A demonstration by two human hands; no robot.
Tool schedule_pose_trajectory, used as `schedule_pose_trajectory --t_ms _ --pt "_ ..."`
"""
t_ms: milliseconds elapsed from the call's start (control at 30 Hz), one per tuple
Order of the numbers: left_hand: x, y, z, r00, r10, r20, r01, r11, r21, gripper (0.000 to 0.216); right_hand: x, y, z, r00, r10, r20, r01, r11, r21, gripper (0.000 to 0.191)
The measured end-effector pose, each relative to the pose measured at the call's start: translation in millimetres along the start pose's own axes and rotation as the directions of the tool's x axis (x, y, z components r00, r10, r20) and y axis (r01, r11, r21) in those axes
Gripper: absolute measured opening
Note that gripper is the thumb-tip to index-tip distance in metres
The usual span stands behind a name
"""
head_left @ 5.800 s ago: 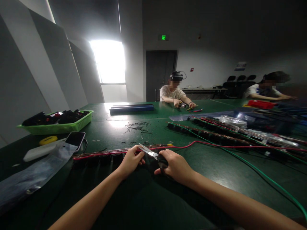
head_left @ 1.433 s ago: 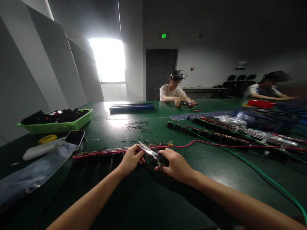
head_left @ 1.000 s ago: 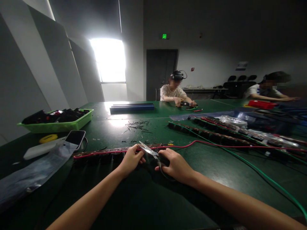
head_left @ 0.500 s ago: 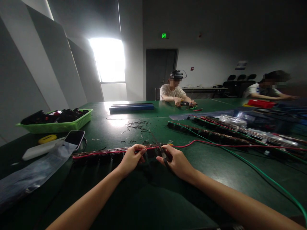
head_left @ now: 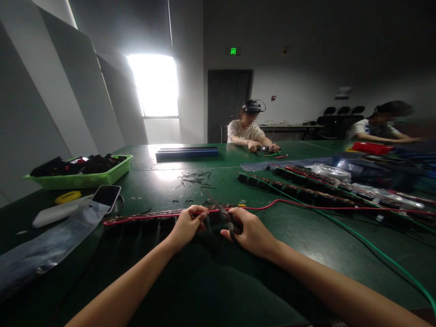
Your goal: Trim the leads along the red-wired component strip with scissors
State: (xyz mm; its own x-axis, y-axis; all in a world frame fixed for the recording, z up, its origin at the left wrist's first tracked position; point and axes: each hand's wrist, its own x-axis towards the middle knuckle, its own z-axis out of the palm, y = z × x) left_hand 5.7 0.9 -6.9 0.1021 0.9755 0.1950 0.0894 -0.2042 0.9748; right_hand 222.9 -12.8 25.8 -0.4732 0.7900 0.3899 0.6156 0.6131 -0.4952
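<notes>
My left hand (head_left: 186, 225) is closed on a long strip of dark parts (head_left: 143, 219) with a red wire (head_left: 293, 205) along it, lying across the green table (head_left: 306, 245). My right hand (head_left: 250, 231) is closed on a pair of scissors (head_left: 221, 211). The blades point up and left, over the strip just right of my left fingers. Whether the blades touch the wire is too dark to tell.
Green basket (head_left: 85, 179) of dark parts, a phone (head_left: 106, 196), a white bar (head_left: 57, 213) and a plastic bag (head_left: 51, 245) lie left. Wire clippings (head_left: 194, 179) and blue bars (head_left: 187, 153) sit beyond. More strips (head_left: 306, 190) and a green wire (head_left: 374, 250) lie right. Two other people sit far off.
The scissors' blades have swung from pointing left over my left hand to a steeper, upright tilt above the strip. Both hands stay on the strip in the same spot.
</notes>
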Motion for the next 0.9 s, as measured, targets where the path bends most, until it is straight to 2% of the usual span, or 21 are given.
schedule_pose_trajectory --t_ms 133,233,400,900 --pt "-1.1 3.3 0.8 0.999 -0.038 0.001 0.038 0.999 -0.013 0.027 -1.9 0.8 3.1 1.000 -0.018 0.012 0.018 0.999 -0.046 0.045" --pt "-0.9 3.8 0.6 0.998 -0.054 -0.014 0.054 0.999 -0.008 0.021 -3.2 4.7 9.8 0.999 0.003 0.043 0.002 0.993 -0.118 0.042" --pt "0.3 2.3 -0.6 0.999 -0.032 0.004 0.032 0.999 0.001 0.021 -3.7 8.8 15.2 0.999 0.035 0.019 -0.031 0.987 -0.159 0.043" --pt "-1.1 4.7 0.1 0.999 -0.044 0.003 0.044 0.998 0.044 0.017 -3.6 14.6 14.8 0.999 0.013 0.049 -0.010 0.998 -0.063 0.039"
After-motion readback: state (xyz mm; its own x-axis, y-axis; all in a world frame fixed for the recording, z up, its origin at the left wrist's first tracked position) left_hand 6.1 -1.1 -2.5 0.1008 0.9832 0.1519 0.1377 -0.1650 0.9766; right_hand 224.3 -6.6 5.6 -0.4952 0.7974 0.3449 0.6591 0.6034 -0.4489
